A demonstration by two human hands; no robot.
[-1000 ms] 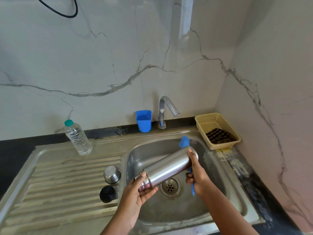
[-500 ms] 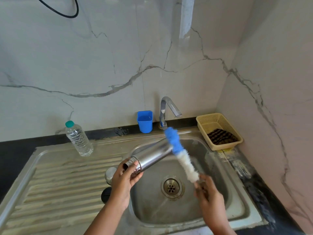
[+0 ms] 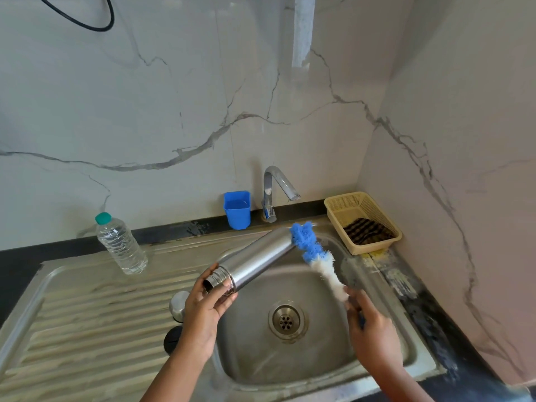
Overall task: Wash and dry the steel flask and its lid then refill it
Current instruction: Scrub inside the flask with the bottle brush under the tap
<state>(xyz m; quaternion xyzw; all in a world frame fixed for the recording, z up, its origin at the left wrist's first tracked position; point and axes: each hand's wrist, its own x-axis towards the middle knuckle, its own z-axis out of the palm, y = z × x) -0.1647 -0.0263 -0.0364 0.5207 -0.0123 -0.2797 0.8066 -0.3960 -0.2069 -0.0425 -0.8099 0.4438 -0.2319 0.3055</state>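
Note:
My left hand (image 3: pixel 204 311) grips the steel flask (image 3: pixel 255 258) near its threaded neck and holds it tilted over the sink (image 3: pixel 385 303), base pointing up toward the tap. My right hand (image 3: pixel 371 332) holds the handle of a blue-and-white bottle brush (image 3: pixel 314 255). The brush's blue tip touches the flask's base. The steel lid cup (image 3: pixel 177 304) and a black stopper (image 3: pixel 171 339) stand on the drainboard, partly hidden behind my left hand.
A clear water bottle (image 3: pixel 120 245) with a green cap stands on the drainboard (image 3: pixel 81 323). At the back are a blue cup (image 3: pixel 237 209) and the tap (image 3: pixel 275 190). A yellow basket (image 3: pixel 362 220) with a dark checked cloth sits at the right.
The flask swung from low over the drain up and left. The brush came out from behind the flask and its tip now rubs the base.

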